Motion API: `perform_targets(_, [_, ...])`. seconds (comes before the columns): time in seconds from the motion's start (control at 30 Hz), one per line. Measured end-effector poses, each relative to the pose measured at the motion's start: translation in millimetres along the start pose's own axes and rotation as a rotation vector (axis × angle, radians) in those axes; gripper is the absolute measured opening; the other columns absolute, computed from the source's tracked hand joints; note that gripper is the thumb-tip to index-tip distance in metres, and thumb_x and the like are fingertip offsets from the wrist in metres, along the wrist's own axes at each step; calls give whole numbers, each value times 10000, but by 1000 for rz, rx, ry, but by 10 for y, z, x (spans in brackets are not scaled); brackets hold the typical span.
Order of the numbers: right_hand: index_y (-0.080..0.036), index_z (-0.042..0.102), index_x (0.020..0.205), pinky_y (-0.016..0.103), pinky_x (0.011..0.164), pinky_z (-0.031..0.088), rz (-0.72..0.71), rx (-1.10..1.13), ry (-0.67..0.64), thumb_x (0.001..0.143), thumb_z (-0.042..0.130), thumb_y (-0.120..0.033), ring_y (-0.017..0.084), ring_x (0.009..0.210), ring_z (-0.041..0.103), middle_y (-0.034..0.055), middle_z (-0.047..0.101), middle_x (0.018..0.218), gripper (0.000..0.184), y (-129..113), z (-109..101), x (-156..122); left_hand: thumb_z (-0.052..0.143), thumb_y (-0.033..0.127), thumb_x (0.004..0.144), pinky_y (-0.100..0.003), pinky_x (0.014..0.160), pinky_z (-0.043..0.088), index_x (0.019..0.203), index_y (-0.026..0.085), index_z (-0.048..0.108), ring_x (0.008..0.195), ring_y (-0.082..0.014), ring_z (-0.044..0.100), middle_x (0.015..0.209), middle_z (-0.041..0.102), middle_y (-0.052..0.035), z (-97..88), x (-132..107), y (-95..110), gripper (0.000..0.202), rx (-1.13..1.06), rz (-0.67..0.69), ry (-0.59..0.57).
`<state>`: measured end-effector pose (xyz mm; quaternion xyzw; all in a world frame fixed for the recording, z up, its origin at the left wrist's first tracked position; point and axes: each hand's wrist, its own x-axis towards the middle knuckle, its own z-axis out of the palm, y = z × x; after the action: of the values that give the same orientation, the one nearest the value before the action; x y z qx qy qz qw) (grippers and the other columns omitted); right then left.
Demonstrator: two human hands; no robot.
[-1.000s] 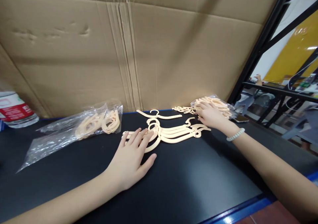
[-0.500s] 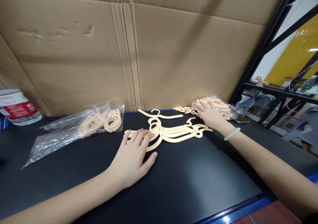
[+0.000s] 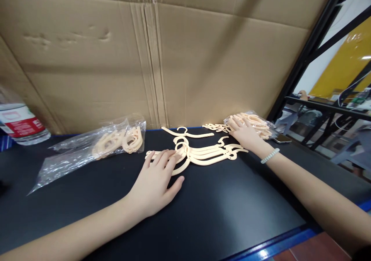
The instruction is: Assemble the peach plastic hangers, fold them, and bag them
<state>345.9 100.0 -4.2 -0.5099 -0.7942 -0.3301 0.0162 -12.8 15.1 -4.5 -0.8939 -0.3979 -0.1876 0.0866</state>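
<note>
My left hand [image 3: 155,183] lies flat with its fingers spread over the left end of a pile of cream plastic hangers [image 3: 205,156], covering part of them. Behind that pile, a single hanger [image 3: 193,134] lies apart with its hook toward the cardboard. At the right, my right hand [image 3: 245,134] rests with fingers stretched out, at the near left side of a clear bag of cream plastic parts [image 3: 257,122]. Several small loose cream pieces [image 3: 216,127] lie just left of its fingertips. Whether those fingertips touch the bag or the loose pieces I cannot tell.
A second clear bag [image 3: 118,141] with cream curved parts lies at the left, near a large bottle [image 3: 23,124] with a red and white label. A cardboard sheet [image 3: 203,60] stands behind the black table [image 3: 208,214]. A phone [image 3: 281,138] lies by the right bag.
</note>
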Motion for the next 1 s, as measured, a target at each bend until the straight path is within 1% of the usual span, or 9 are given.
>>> perform_targets(0.1, [-132,749,884,586,1128,194,-10,23,17,849,497,-48,359,1355,357,166,547,1342,268,23,55,30,468,335,896,-598,1056,322,1263,175,508,1213,-324,524,1309,572,-139,6,-4,-6,403,-2,-4,-4])
perform_targets(0.2, [-159,749,851,576,1129,192,-25,78,37,864,517,-89,335,1333,384,148,595,1277,243,53,61,47,469,338,898,-593,1057,322,1269,171,503,1216,-322,521,1311,568,-139,9,-1,-8,408,-2,-4,-12])
perform_targets(0.3, [-187,740,841,562,1100,250,-26,157,72,872,530,-123,314,1304,417,119,624,1234,222,60,34,47,465,337,903,-588,1057,321,1274,163,499,1225,-319,509,1320,559,-148,3,5,-7,411,6,-2,-27])
perform_targets(0.5, [-193,699,954,448,983,411,61,349,204,884,519,-206,249,1145,554,92,663,1149,193,29,40,78,469,328,902,-575,1052,332,1274,164,499,1230,-322,507,1321,562,-147,-8,-1,-2,408,-2,-4,-24])
perform_targets(0.6, [-199,674,941,437,945,432,131,411,278,891,480,-211,244,1090,584,87,681,1076,201,3,33,102,469,324,903,-573,1051,331,1272,173,490,1228,-319,506,1321,560,-143,-9,10,-4,400,-10,0,-15])
perform_targets(0.73, [-204,648,902,449,964,400,184,435,344,903,437,-194,248,1041,588,91,677,1034,211,-77,-70,133,449,314,915,-582,1058,314,1233,179,499,1223,-310,511,1297,570,-132,-18,46,-12,349,-46,-17,-6])
perform_targets(0.83, [-202,632,913,421,936,394,139,427,328,907,408,-157,234,940,588,77,671,924,229,-176,-174,182,445,302,918,-566,1038,345,1194,177,511,1212,-309,515,1273,578,-131,-20,64,-15,311,-79,-35,6])
perform_targets(0.9, [-187,625,910,386,869,404,85,411,285,906,395,-134,229,861,574,77,647,858,236,-252,-220,229,454,295,914,-557,1031,353,1183,176,512,1204,-306,516,1260,583,-130,-14,67,-15,300,-83,-21,27])
perform_targets(1.0, [-151,621,911,331,744,386,22,385,210,910,404,-121,208,759,542,96,623,868,219,-355,-239,298,474,279,902,-549,1036,340,1175,176,512,1191,-301,523,1243,590,-126,1,64,-14,294,-76,18,61])
